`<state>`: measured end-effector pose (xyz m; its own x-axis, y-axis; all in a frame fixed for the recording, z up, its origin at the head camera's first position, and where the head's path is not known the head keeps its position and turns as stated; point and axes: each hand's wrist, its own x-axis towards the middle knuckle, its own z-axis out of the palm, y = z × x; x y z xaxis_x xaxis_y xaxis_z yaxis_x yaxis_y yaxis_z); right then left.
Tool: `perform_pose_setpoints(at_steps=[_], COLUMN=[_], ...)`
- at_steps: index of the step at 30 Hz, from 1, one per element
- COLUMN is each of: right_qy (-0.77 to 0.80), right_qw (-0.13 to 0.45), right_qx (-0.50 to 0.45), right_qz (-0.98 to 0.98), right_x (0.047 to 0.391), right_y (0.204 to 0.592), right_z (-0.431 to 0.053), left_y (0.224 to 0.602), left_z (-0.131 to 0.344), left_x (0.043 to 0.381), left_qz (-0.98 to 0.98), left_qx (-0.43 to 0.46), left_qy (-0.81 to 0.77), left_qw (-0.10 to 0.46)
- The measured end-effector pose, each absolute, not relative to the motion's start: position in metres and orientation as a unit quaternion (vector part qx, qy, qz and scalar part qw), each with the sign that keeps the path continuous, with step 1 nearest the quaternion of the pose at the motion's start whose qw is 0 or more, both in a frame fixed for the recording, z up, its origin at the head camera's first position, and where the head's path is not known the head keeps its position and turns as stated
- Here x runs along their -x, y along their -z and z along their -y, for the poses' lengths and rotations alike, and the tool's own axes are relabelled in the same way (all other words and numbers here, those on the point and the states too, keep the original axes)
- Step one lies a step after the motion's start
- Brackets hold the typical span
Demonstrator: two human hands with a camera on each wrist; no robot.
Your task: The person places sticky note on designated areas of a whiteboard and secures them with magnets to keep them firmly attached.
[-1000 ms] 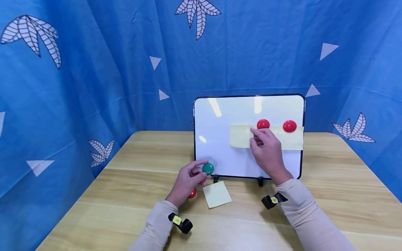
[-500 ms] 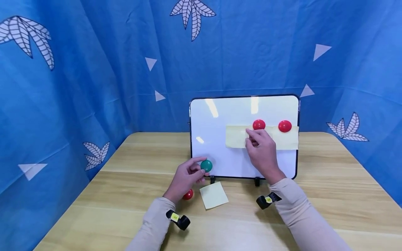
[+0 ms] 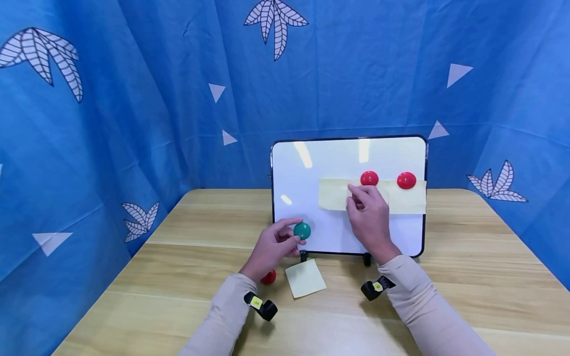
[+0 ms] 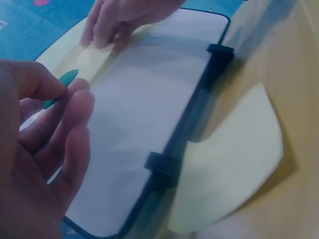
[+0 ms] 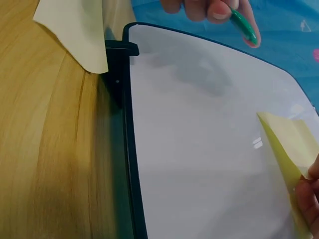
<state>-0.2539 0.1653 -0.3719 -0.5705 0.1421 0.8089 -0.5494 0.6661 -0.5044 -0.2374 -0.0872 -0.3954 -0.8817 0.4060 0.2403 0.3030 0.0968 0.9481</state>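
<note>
My left hand (image 3: 272,247) pinches a round green magnet (image 3: 302,231) between thumb and index finger, in front of the lower left of the whiteboard (image 3: 294,173). In the left wrist view the green magnet (image 4: 69,77) is seen edge-on. With its fingertips, my right hand (image 3: 371,220) pinches a pale yellow sticky note (image 3: 332,194) at the board's middle. The right wrist view shows that sticky note (image 5: 294,137) with its near edge standing off the board. Two red magnets (image 3: 369,178) sit at the top edge of the notes to the right, one sticky note (image 3: 407,200) reaching the board's right edge.
Another sticky note (image 3: 306,278) lies on the wooden table (image 3: 338,321) before the board, its edges curling. A red magnet (image 3: 268,277) rests beside my left wrist, partly hidden. Black feet (image 3: 367,259) support the board. Blue cloth (image 3: 369,94) hangs behind.
My left hand, with the green magnet, has moved slightly up and right, further over the board. The right hand stays at the note with little movement. The head view has shifted slightly.
</note>
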Motion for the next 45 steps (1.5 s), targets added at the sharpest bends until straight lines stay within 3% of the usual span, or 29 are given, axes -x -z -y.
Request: perform_pose_setpoints(at_steps=[13,45], right_qy=[-0.373,-0.374], right_qw=[0.471,0.458], right_qx=[-0.118,-0.096], right_qz=[0.791,0.801], right_x=[0.255,0.256], right_y=[0.372,0.370], right_z=[-0.165,-0.166], left_y=[0.368,0.363], left_z=[0.071,0.033], left_x=[0.247,0.273], left_qz=[-0.751,-0.745], left_qx=[-0.273,-0.253], left_qy=[-0.601,-0.615], left_qw=[0.008,-0.050])
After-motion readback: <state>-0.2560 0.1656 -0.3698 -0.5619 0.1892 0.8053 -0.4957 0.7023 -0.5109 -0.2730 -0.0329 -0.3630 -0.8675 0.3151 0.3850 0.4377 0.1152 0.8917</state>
